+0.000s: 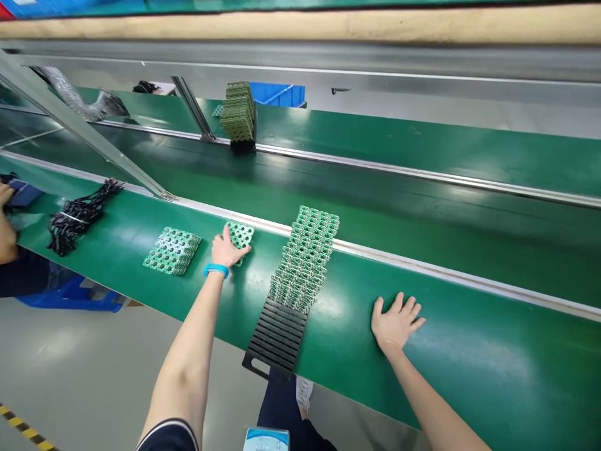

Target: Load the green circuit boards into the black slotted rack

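A person's two bare forearms reach out from the bottom of the view over a long green workbench (pixel 422 351). The landmark is a black slotted rack (pixel 278 337) that overhangs the bench's near edge, packed with upright green circuit boards (pixel 305 257).

Right of the rack, the right hand (pixel 395 321) lies flat on the bench, fingers spread wide, holding nothing.

Left of the rack, the left hand (pixel 226 249), with a blue wristband (pixel 216 270) on its wrist, rests open on a single small circuit panel (pixel 240 236); the fingers press its near edge and are not curled around it. This panel lies flat, close to the metal rail (pixel 375 254) along the bench's far side.

Further left of the rack sits a flat stack of similar panels (pixel 173 250), then a bundle of black cables (pixel 77 216). Another person's arm (pixel 6 235) shows at the far left edge.

Beyond the rack, across the conveyor, a second loaded rack (pixel 239 116) stands.

Handling the panel well probably means lifting it by its edges, keeping the fingers off the components, while the flat right hand steadies the body.
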{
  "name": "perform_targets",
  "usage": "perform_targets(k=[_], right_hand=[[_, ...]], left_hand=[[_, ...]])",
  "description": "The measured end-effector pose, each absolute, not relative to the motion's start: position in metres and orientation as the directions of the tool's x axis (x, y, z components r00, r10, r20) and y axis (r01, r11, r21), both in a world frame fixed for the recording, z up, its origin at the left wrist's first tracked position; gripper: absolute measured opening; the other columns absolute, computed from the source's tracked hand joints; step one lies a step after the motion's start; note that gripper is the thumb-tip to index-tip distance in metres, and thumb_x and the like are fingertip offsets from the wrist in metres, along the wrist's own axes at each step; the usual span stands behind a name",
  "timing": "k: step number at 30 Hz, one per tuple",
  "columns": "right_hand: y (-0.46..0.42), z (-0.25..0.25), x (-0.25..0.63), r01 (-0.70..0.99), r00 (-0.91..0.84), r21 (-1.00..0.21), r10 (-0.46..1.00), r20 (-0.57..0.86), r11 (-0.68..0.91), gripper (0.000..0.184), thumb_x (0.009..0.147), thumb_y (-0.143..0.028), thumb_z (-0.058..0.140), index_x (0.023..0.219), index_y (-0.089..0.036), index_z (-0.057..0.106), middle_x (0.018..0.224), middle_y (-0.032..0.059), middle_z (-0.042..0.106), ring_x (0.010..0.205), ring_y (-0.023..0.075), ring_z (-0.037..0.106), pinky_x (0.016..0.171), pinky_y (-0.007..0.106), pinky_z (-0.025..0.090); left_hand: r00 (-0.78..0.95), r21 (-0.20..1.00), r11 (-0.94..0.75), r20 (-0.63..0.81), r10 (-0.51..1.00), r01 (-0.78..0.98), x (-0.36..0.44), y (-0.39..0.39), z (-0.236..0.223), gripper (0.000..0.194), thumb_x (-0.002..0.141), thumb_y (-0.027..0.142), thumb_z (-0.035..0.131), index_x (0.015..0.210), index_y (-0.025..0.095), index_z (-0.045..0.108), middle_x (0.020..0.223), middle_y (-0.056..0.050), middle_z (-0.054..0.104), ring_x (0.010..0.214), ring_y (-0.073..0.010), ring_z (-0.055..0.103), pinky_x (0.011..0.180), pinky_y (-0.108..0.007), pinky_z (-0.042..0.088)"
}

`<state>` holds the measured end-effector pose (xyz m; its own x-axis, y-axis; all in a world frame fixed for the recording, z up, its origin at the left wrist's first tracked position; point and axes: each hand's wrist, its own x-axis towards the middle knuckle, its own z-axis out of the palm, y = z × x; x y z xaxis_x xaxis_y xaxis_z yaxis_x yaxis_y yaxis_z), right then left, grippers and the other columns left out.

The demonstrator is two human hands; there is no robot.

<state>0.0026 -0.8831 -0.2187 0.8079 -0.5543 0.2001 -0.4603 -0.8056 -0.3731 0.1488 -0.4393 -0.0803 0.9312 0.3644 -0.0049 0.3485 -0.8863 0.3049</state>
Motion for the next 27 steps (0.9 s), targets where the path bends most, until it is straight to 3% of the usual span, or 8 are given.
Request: perform_targets(k=[5,8,15,27], right_hand=[[-0.880,-0.214,0.004,-0.491,0.805,-0.375,-0.574,0.151,-0.786,0.079,0.096,-0.047,0.033,0.149,0.009,0.047,0.156,0.0313,0.031,0.147,0.0439,0.021,0.119,0.069,0.016],[-0.880,-0.214,0.005,-0.494,0.802,-0.376,-0.578,0.149,-0.784,0.076,0.097,-0.046,0.035,0.150,0.008,0.047,0.156,0.0306,0.031,0.147,0.0429,0.021,0.120,0.068,0.016],[-0.884,-0.218,0.006,-0.486,0.811,-0.387,-0.569,0.136,-0.784,0.077,0.098,-0.045,0.035,0.151,0.009,0.045,0.156,0.0310,0.029,0.148,0.0434,0.018,0.120,0.069,0.014],[-0.882,-0.213,0.007,-0.506,0.810,-0.370,-0.577,0.107,-0.779,0.075,0.099,-0.043,0.037,0.152,0.008,0.044,0.158,0.0301,0.027,0.149,0.0427,0.017,0.121,0.068,0.012]], left_hand=[[0.781,0.654,-0.754,0.443,0.440,0.054,0.038,-0.483,-0.078,0.134,0.072,0.064,0.082,0.167,0.013,0.003,0.165,-0.027,0.023,0.152,-0.0393,0.033,0.126,-0.054,0.033],[0.741,0.718,-0.691,0.509,0.438,-0.084,-0.031,-0.538,-0.101,0.138,0.072,0.064,0.084,0.167,0.019,-0.005,0.162,-0.024,0.031,0.151,-0.0372,0.037,0.126,-0.054,0.033],[0.708,0.601,-0.781,0.625,0.328,-0.168,-0.058,-0.611,-0.161,0.133,0.074,0.053,0.088,0.167,0.020,-0.002,0.158,-0.029,0.032,0.151,-0.0403,0.036,0.121,-0.061,0.038],[0.696,0.606,-0.783,0.623,0.357,-0.141,-0.044,-0.620,-0.167,0.133,0.073,0.055,0.087,0.167,0.018,0.002,0.156,-0.031,0.034,0.149,-0.0428,0.037,0.119,-0.063,0.040]])
